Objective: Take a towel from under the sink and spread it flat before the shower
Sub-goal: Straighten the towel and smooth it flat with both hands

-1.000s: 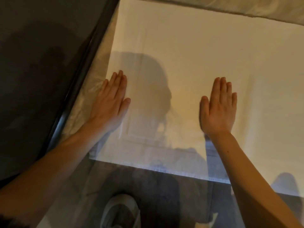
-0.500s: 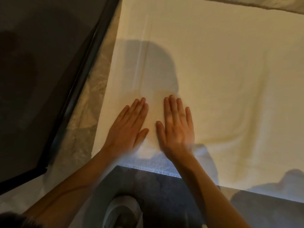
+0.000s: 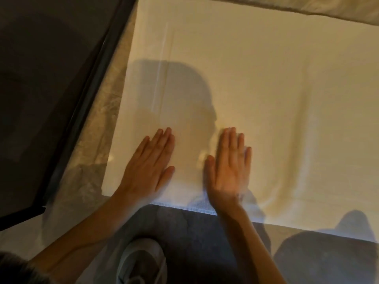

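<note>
We see the towel [image 3: 266, 95] lying opened out on the floor, pale cream and filling most of the view. Both hands are on it, close to its near hem [image 3: 190, 208]. The left hand [image 3: 147, 171] lies palm down, fingers straight and closed together, thumb out to the side, holding nothing. The right hand [image 3: 227, 169] lies just beside it, also palm down with straight fingers and nothing in its grasp; its outline is blurred. The two hands are apart, with a narrow strip of towel between them.

A straight fold line [image 3: 162, 64] runs across the towel away from the left hand's fingertips. Soft creases [image 3: 291, 160] curve through the towel beyond the right hand. The shadow of a head [image 3: 184, 95] falls on the towel above the hands.

Along the towel's left edge we see a band of veined stone floor [image 3: 104, 124]. Beyond that band a dark frame bar [image 3: 90, 99] runs aslant, edging a dark glass panel [image 3: 45, 78]. Past the towel's far edge, at the top right, runs a pale ledge [image 3: 307, 7]; we cannot tell what it belongs to. On the near side of the towel's hem the floor is dark grey [image 3: 184, 228], and a pale shoe [image 3: 141, 261] stands on it between the two forearms. A bit of dark hair [image 3: 12, 269] shows well short of the towel's near left corner.
</note>
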The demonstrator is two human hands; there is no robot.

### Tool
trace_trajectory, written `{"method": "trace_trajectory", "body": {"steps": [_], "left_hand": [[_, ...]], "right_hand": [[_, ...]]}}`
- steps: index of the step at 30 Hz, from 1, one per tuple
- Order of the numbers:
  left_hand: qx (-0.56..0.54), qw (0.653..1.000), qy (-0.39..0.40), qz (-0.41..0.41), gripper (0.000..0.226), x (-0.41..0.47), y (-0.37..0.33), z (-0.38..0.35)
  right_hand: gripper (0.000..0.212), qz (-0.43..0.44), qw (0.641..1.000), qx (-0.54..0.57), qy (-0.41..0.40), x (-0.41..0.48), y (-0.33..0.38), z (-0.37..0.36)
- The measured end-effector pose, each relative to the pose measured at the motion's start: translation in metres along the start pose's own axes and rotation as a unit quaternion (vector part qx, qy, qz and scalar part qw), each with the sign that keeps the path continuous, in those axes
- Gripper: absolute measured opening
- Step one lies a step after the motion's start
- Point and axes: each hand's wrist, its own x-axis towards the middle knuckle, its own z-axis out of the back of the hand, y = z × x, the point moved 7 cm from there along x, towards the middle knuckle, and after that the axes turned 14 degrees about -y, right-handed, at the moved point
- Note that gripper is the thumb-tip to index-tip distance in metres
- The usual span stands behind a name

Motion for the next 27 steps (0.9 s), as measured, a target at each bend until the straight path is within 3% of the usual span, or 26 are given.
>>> {"method": "trace_trajectory", "body": {"steps": [3,6,14,17,20,23,27], "left_hand": [[-0.006,1.000,-0.003,-0.018,0.061,-0.007,-0.017,-0.006],[-0.002,1.000,0.001,-0.009,0.063,-0.008,-0.011,-0.009],[-0.016,1.000,0.004,-0.006,0.066,-0.011,-0.011,-0.010],[-0.019,1.000,0.005,-0.003,0.066,-0.009,-0.014,-0.003],[-0.050,0.997,-0.052,-0.021,0.063,0.013,-0.039,0.014],[-0.092,0.986,-0.119,-0.070,0.059,0.066,-0.088,0.028],[-0.116,0.976,-0.153,-0.103,0.054,0.142,-0.140,0.025]], "right_hand": [[0.064,0.103,0.993,0.004,0.050,-0.023,0.058,-0.020],[0.064,0.144,0.987,-0.024,0.072,-0.025,0.049,-0.028],[0.063,-0.049,0.997,-0.058,0.010,-0.014,-0.100,0.019],[0.062,-0.054,0.998,-0.044,0.003,-0.012,-0.097,0.023],[0.060,-0.075,0.997,-0.001,-0.025,-0.007,-0.089,0.031],[0.059,-0.061,0.994,0.052,-0.068,0.014,-0.076,0.045],[0.055,-0.070,0.990,0.079,-0.092,0.051,-0.073,0.055]]}}
